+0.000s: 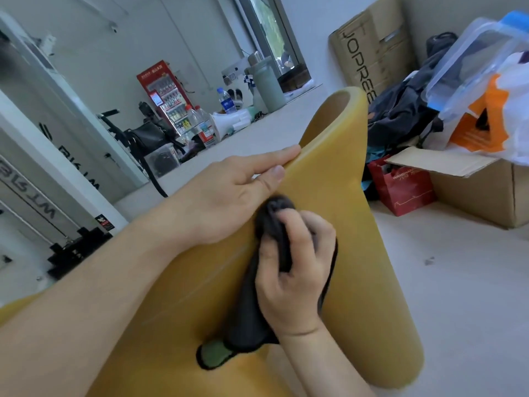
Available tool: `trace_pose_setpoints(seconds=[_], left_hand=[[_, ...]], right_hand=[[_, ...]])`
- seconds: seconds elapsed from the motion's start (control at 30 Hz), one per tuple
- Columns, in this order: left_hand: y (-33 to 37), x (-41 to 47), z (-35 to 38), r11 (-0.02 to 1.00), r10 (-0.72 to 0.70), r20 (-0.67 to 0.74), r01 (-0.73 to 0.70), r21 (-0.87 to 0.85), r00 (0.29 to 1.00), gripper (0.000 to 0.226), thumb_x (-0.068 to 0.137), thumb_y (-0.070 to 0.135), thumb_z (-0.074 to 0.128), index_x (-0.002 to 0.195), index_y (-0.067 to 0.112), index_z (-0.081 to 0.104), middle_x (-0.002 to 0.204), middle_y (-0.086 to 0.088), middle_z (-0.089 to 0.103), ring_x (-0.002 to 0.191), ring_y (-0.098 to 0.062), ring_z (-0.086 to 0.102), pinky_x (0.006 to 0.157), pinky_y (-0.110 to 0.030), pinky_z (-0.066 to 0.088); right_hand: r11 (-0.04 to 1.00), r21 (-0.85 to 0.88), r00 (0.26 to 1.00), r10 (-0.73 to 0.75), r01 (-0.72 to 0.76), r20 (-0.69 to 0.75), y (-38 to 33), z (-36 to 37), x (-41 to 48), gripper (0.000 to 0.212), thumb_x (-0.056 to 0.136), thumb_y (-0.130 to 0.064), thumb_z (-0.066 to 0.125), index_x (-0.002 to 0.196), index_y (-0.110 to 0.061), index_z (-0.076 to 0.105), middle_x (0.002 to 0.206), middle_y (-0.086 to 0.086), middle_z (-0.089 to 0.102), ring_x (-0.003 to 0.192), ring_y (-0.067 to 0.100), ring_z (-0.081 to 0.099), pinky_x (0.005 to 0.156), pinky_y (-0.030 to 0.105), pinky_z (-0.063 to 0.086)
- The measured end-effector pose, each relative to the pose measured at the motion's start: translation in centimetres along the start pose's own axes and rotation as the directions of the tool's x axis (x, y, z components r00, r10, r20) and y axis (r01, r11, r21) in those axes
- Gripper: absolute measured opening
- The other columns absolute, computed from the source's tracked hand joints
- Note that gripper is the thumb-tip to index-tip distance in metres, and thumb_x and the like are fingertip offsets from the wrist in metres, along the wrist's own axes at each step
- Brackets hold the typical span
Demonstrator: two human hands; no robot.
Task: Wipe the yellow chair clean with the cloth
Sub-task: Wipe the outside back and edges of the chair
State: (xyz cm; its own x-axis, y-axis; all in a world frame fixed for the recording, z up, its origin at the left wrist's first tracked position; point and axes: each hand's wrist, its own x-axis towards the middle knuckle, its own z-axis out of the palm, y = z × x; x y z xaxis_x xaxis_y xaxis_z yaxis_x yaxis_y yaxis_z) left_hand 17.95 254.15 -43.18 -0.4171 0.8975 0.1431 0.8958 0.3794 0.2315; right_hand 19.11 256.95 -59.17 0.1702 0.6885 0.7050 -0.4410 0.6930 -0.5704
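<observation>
R hand (292,267) grips the bunched cloth (249,319), pressed on the side of the yellow chair (329,173). L hand (229,196) pinches its edge. Best: hold tight, rub w/ firm little strokes, spread cloth flatter.

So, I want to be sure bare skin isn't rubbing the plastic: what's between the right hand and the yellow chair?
The dark cloth. The right hand grips it bunched up and presses it against the yellow chair, as the head view shows.
</observation>
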Motion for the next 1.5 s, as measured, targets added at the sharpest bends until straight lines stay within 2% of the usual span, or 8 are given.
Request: trace_pose_setpoints(seconds=[0.23,0.4,0.57,0.83,0.97,1.17,1.4,1.5], left_hand=[[0.6,0.9,0.1,0.999,-0.005,-0.030,0.006,0.038,1.000,0.038,0.102,0.029,0.038,0.137,0.042,0.046,0.132,0.032,0.042,0.119,0.018,0.032,0.090,0.007,0.021],[0.4,0.3,0.0,1.000,-0.016,-0.016,0.016,0.023,1.000,0.037,0.101,0.032,0.038,0.135,0.046,0.045,0.135,0.023,0.050,0.127,0.006,0.039,0.107,-0.015,0.028],[-1.1,-3.0,-1.5,0.997,-0.055,-0.010,0.055,0.052,0.998,0.034,0.095,0.044,0.038,0.121,0.064,0.046,0.102,0.015,0.068,0.091,0.003,0.061,0.077,-0.016,0.047],[-1.5,-3.1,-1.1,0.995,0.065,-0.080,-0.071,-0.075,0.995,0.030,0.099,0.028,0.044,0.119,0.042,0.061,0.107,0.027,0.069,0.102,0.010,0.061,0.092,-0.017,0.047],[-1.6,-2.8,-0.8,1.000,0.021,-0.130,-0.023,-0.015,0.991,0.028,0.097,0.037,0.046,0.117,0.052,0.059,0.092,0.030,0.067,0.086,0.011,0.061,0.081,-0.015,0.046],[-1.2,-2.7,-0.8,1.000,0.020,-0.115,-0.021,-0.007,0.993,0.032,0.098,0.031,0.044,0.123,0.047,0.057,0.056,0.036,0.056,0.066,0.018,0.056,0.064,0.001,0.036],[-1.4,-2.8,-0.8,0.997,0.030,-0.132,-0.039,-0.068,0.991,0.032,0.097,0.024,0.048,0.122,0.039,0.061,0.075,0.040,0.062,0.081,0.021,0.057,0.081,-0.001,0.042],[-1.6,-2.7,-0.8,1.000,-0.009,-0.122,0.007,-0.017,0.992,0.030,0.097,0.035,0.046,0.119,0.052,0.058,0.058,0.039,0.055,0.069,0.019,0.054,0.066,-0.002,0.037]], right_hand=[[0.981,-0.002,0.957,0.187,-0.192,-0.224,2.0,0.5,4.0,0.028,0.091,-0.011,0.055,0.116,0.000,0.061,0.096,0.014,0.053,0.090,0.020,0.049,0.087,0.025,0.040],[1.000,0.009,1.000,-0.026,0.026,0.008,-0.5,0.1,-1.0,0.021,0.091,-0.017,0.055,0.112,-0.013,0.056,0.097,0.012,0.055,0.086,0.029,0.054,0.081,0.036,0.046],[0.965,0.032,0.953,0.263,-0.261,-0.150,3.7,-0.9,7.4,0.026,0.093,-0.015,0.056,0.118,-0.008,0.059,0.097,-0.013,0.050,0.093,-0.003,0.049,0.088,0.007,0.034],[0.998,0.037,0.998,-0.057,0.059,-0.040,-1.5,0.7,3.9,0.023,0.090,-0.012,0.060,0.113,-0.009,0.064,0.098,0.010,0.052,0.089,0.028,0.056,0.084,0.037,0.047],[0.995,-0.055,0.976,0.068,-0.081,-0.206,3.4,0.6,5.3,0.027,0.091,-0.010,0.057,0.117,-0.003,0.063,0.098,0.014,0.052,0.099,0.004,0.050,0.092,0.018,0.038],[0.860,-0.029,0.820,0.476,-0.510,-0.319,5.2,0.3,0.8,0.033,0.091,-0.020,0.051,0.122,-0.010,0.059,0.104,0.002,0.043,0.099,0.030,0.052,0.089,0.029,0.038],[0.983,-0.022,0.982,-0.184,0.183,-0.052,0.2,1.0,0.4,0.026,0.094,-0.016,0.052,0.119,-0.015,0.053,0.109,0.012,0.046,0.089,0.034,0.056,0.086,0.039,0.047],[0.986,-0.156,0.996,-0.072,0.062,-0.059,5.6,0.0,-1.1,0.026,0.094,-0.017,0.048,0.119,-0.015,0.052,0.109,0.010,0.046,0.094,0.029,0.052,0.089,0.037,0.045]])
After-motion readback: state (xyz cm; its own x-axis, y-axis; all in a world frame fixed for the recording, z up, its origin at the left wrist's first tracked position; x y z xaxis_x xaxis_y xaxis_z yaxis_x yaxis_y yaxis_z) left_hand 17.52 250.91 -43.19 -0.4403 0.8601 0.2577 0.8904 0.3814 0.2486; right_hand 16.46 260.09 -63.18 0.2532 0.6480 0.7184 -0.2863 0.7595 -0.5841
